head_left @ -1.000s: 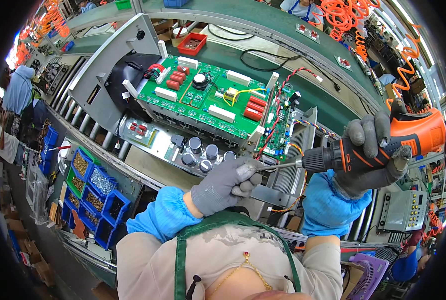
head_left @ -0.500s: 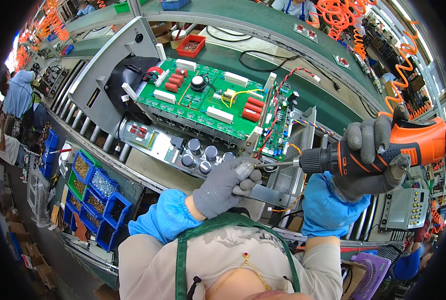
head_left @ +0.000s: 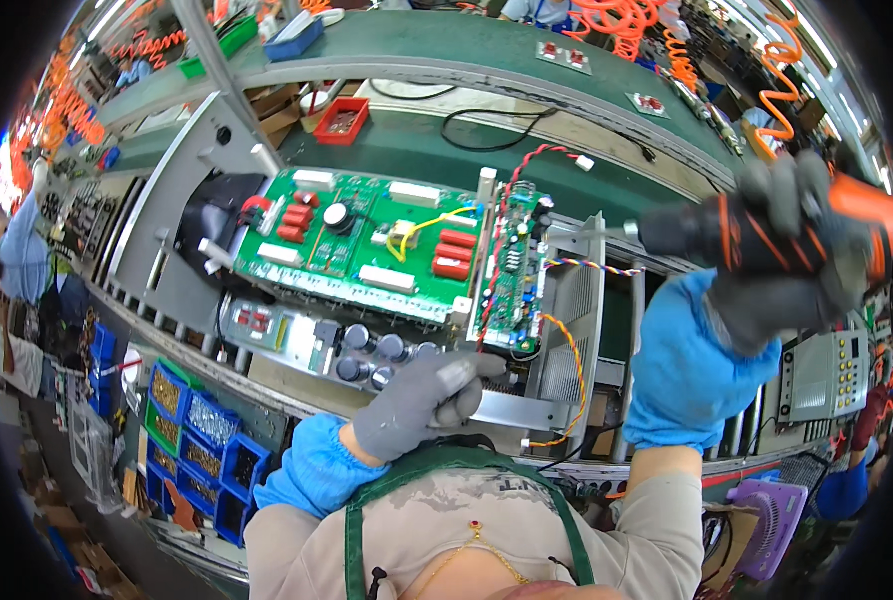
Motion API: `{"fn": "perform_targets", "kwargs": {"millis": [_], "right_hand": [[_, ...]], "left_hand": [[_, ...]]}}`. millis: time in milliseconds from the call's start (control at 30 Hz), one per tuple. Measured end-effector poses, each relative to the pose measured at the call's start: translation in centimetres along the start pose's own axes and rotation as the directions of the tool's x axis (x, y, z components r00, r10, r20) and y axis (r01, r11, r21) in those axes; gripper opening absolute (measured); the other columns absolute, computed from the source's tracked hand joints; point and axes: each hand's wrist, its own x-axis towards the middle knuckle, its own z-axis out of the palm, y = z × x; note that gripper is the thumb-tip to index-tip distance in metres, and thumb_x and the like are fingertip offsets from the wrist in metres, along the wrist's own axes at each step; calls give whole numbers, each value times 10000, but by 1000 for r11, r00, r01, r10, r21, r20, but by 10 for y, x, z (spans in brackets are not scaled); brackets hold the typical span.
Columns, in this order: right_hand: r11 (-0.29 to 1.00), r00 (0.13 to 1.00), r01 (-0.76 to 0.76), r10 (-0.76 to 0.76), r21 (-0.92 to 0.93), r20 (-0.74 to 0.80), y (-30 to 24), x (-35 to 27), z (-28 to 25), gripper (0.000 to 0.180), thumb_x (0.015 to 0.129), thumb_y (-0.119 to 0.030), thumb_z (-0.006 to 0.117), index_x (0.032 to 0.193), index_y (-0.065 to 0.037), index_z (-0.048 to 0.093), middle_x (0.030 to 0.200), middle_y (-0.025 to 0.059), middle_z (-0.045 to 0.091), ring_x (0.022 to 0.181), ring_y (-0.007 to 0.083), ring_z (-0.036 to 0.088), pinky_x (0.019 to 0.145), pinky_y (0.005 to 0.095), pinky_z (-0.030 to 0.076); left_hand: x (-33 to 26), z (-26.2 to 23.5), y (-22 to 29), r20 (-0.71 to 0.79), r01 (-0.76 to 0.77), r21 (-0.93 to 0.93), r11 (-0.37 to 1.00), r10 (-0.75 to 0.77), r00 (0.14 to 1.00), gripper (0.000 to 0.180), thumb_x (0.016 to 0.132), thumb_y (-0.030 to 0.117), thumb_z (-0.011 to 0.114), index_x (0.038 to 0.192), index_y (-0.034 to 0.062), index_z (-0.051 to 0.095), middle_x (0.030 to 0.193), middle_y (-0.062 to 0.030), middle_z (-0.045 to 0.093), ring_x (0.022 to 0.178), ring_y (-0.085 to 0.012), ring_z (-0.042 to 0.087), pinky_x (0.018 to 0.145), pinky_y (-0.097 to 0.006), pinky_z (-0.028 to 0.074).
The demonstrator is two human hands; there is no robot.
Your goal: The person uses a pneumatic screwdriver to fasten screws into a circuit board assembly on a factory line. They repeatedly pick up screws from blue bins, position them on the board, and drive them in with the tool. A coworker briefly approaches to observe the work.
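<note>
My right hand, in a dark grey glove, grips an orange and black cordless drill. The drill's long bit points left, raised above the right end of an open electronics chassis. At the chassis's front edge, beside the round capacitors, is my grey-gloved left hand. Its fingers are curled and close together; anything between the fingertips is too small to make out. A large green circuit board with red and white parts lies on the chassis. Next to it sits a narrower green board with coloured wires.
Blue and green bins of small fasteners stand at the left. A red tray sits behind the chassis, near a black cable. At the right are a grey control box and a purple fan. Orange coiled hoses hang at the back.
My right hand has lifted the drill up and to the right, away from the left fingertips. The left hand has shifted slightly left and down; the whole view has moved too.
</note>
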Motion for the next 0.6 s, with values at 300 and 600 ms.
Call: {"fn": "perform_targets", "kwargs": {"millis": [300, 600], "right_hand": [[883, 995, -16, -34, -470, -98, 67, 23, -33, 405, 810, -134, 552, 1149, 54, 436, 785, 107, 577, 623, 168, 547, 637, 363, 515], [787, 979, -199, 137, -584, -149, 78, 30, -43, 356, 786, -23, 597, 1116, 27, 471, 787, 121, 601, 641, 202, 615, 563, 317, 528]], "left_hand": [[2, -9, 23, -26, 82, 68, 994, -80, 996, 432, 875, 352, 426, 1018, -32, 567, 567, 12, 413, 472, -62, 318, 446, -212, 244], [9, -22, 7, -91, -4, 89, 996, 13, 996, 426, 881, 338, 417, 936, -57, 568, 550, 5, 414, 462, -56, 296, 459, -223, 248]]}}
